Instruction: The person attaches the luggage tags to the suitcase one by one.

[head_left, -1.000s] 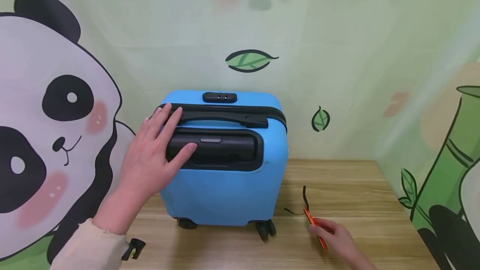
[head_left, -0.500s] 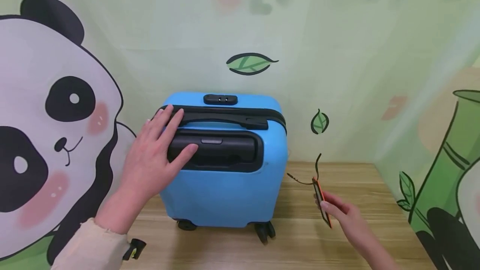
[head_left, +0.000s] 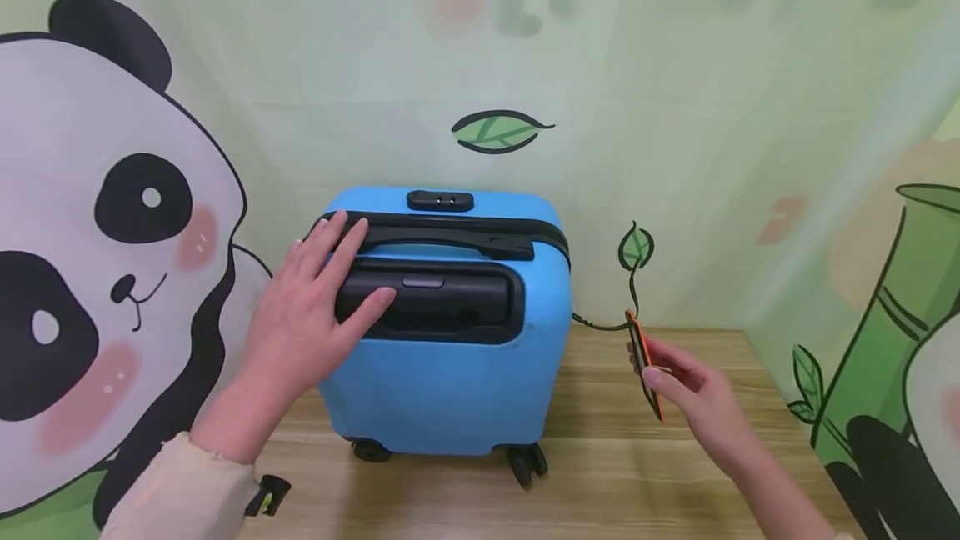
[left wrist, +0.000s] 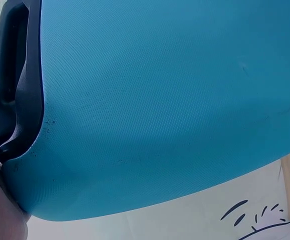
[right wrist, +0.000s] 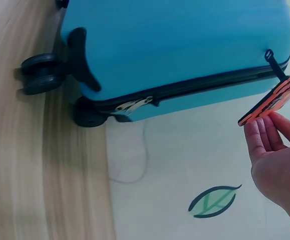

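A blue hard-shell suitcase (head_left: 442,394) stands upright on its wheels in the head view. My left hand (head_left: 296,323) rests on its upper left corner, fingers extended and thumb over the black recessed panel (head_left: 450,302). To the right of the case, my right hand (head_left: 701,398) pinches an orange and black luggage tag (head_left: 645,369) between thumb and fingers, raised off the table. Its thin black strap (head_left: 600,326) hangs unfastened, with two loose ends spread. In the right wrist view the tag (right wrist: 275,102) appears near the suitcase's zipper seam (right wrist: 210,85).
A black carry handle (head_left: 450,236) and a combination lock (head_left: 440,201) sit on the suitcase's top. Beneath lies a wood-grain table (head_left: 675,490). Behind it hangs a green cloth backdrop (head_left: 712,107) printed with pandas and bamboo. A small black piece (head_left: 272,494) shows by the left cuff.
The right hand has lifted the luggage tag up and away from near the table's front, turning it more upright. The left hand and suitcase have stayed in place.
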A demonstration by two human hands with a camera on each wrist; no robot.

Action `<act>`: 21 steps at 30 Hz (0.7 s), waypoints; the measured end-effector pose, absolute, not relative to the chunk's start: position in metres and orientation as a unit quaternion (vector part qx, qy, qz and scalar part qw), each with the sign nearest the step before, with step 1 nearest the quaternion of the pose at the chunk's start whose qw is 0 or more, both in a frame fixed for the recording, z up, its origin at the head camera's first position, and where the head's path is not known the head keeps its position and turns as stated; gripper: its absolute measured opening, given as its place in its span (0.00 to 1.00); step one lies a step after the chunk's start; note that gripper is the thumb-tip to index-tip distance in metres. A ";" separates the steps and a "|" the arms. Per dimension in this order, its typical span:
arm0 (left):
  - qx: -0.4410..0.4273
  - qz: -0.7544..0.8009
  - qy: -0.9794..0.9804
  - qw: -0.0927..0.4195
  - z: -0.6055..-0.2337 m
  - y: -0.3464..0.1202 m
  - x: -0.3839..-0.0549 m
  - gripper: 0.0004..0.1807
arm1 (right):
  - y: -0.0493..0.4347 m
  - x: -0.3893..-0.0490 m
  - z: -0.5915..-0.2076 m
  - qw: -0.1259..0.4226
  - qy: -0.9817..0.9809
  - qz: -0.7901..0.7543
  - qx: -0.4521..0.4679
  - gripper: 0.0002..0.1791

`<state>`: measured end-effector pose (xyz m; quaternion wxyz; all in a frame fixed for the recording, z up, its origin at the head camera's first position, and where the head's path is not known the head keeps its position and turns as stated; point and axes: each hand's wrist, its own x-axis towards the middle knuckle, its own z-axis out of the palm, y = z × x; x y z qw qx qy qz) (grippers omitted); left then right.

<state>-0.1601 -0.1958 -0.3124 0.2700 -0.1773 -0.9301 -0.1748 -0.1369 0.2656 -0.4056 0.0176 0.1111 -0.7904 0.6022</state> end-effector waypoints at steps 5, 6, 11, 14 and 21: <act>-0.177 -0.176 -0.931 0.265 -0.312 -0.196 -0.160 0.44 | 0.264 -0.138 -0.394 0.033 -0.783 0.609 0.121 0.25; -0.177 -0.176 -0.932 0.263 -0.311 -0.196 -0.160 0.44 | 0.264 -0.138 -0.392 0.034 -0.780 0.613 0.122 0.25; -0.178 -0.182 -0.932 0.259 -0.309 -0.195 -0.159 0.44 | 0.264 -0.140 -0.380 0.043 -0.754 0.639 0.144 0.24; -0.177 -0.189 -0.931 0.256 -0.308 -0.195 -0.158 0.44 | 0.264 -0.141 -0.374 0.045 -0.739 0.652 0.164 0.24; -0.181 -0.202 -0.927 0.257 -0.303 -0.194 -0.156 0.44 | 0.260 -0.140 -0.356 0.037 -0.739 0.650 0.176 0.24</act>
